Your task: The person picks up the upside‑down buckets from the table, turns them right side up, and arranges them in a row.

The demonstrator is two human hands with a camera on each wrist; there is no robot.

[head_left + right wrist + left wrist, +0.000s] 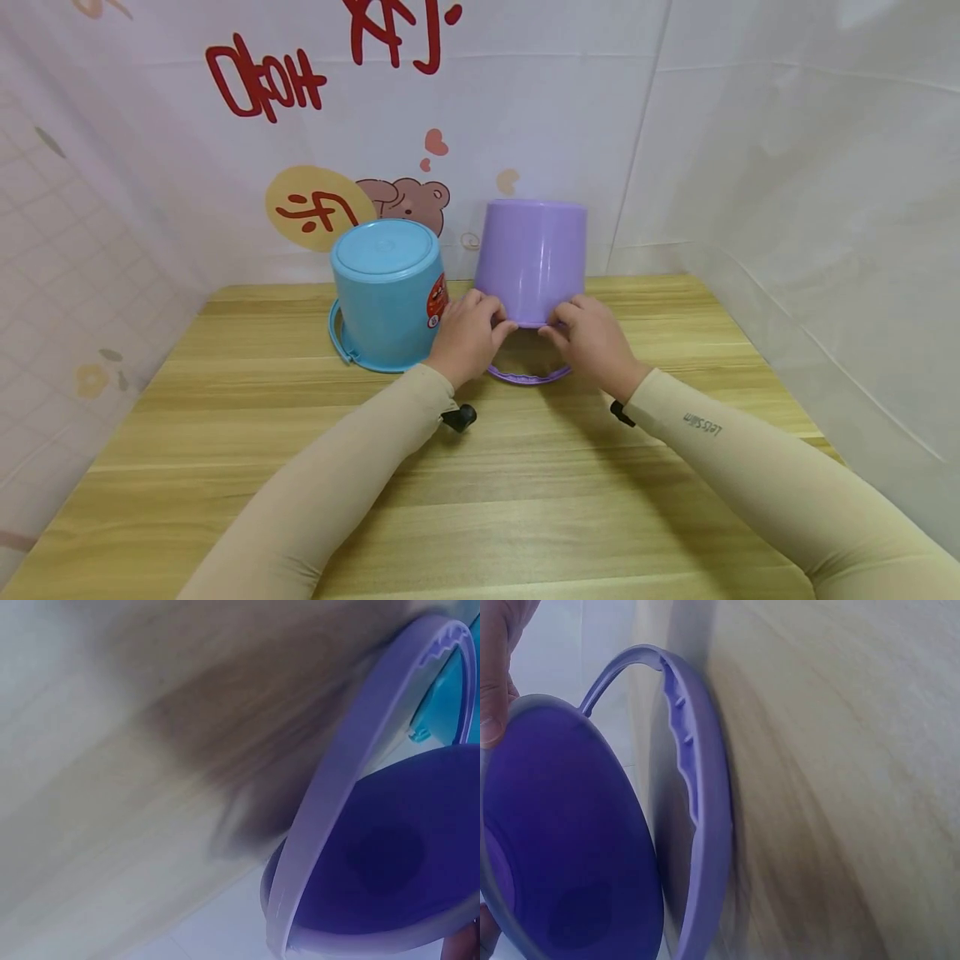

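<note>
A purple bucket [532, 258] is tipped with its base up and its mouth down toward me, its near rim raised off the table. My left hand [468, 329] pinches that rim on the left, thumb toward me. On the right, my right hand [592, 337] grips the same rim in a like way. The bucket's handle [528, 379] hangs below the rim, close over the wood. Both wrist views look into the dark inside of the bucket [570, 817]. Left of it, a light blue bucket [390, 308] stands upside down, beside my left hand.
The blue bucket's handle [334, 333] lies out to its left on the wooden table [495, 508]. White cloth [750, 150] with red writing and a printed bear hangs behind and along the sides. Black straps show at both wrists.
</note>
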